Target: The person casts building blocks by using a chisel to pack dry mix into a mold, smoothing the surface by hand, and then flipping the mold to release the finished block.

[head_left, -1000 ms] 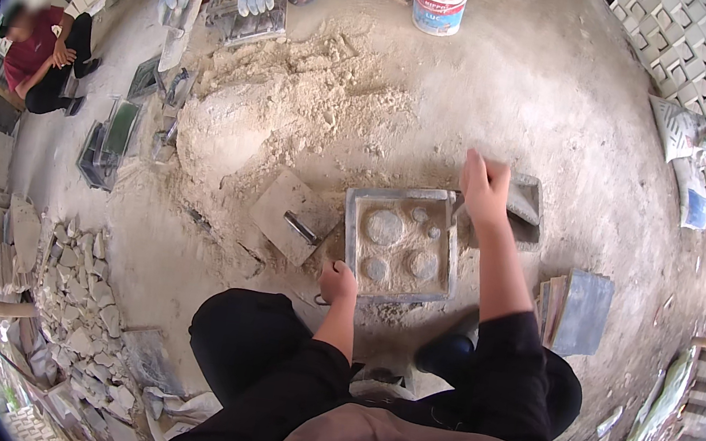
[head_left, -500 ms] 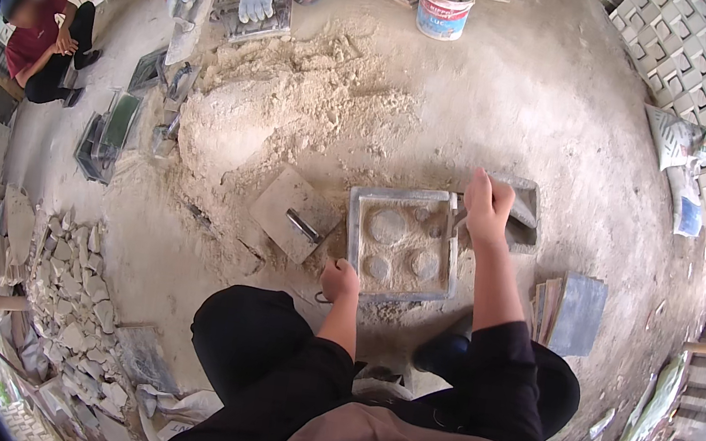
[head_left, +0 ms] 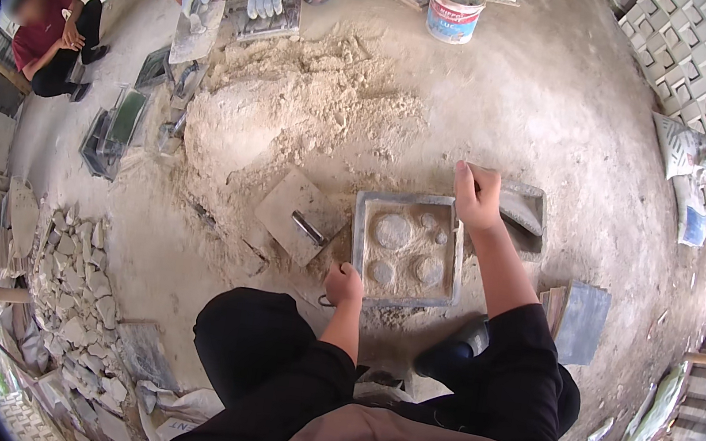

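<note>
And the right hand has slid leftward, now by the upper-right corner of the square tray, just right of frame centre! It's a closed fist, contents hidden. The left hand, curled too, sits near the tray's lower-left side; can't tell what it grips.

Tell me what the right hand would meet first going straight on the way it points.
Past bare floor, the right hand would probably meet the bucket, though it might clip the pile first; depth is unclear.
</note>
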